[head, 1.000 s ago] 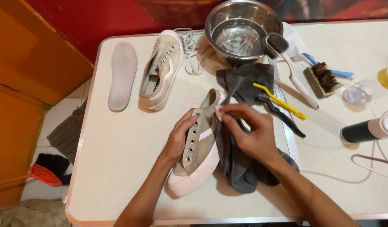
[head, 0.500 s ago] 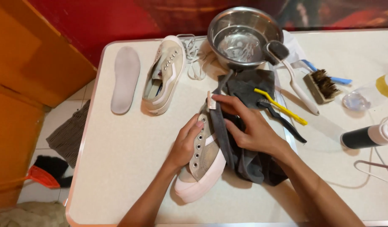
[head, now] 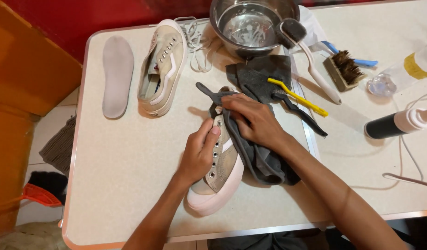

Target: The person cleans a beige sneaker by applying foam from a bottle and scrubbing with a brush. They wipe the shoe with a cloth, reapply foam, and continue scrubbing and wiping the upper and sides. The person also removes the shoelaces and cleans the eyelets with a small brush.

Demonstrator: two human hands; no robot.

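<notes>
A beige sneaker (head: 220, 172) with a pale pink toe cap lies on the white table (head: 125, 176), toe toward me. My left hand (head: 200, 152) grips its left side by the eyelets. My right hand (head: 252, 119) presses a dark grey cloth (head: 259, 159) against the shoe's heel end and right side. The cloth drapes over the shoe and trails onto the table. The shoe's inside is hidden under the cloth.
A second beige sneaker (head: 161, 67), a grey insole (head: 116, 74) and loose laces (head: 197, 39) lie at the back left. A steel bowl (head: 252, 25), a long white brush (head: 310, 58), a yellow brush (head: 296, 96), a wooden brush (head: 345, 69) and a dark bottle (head: 398, 124) stand right.
The camera has moved closer. My right hand has slid with the cloth up toward the shoe's heel end. My left hand keeps its hold on the shoe's side.
</notes>
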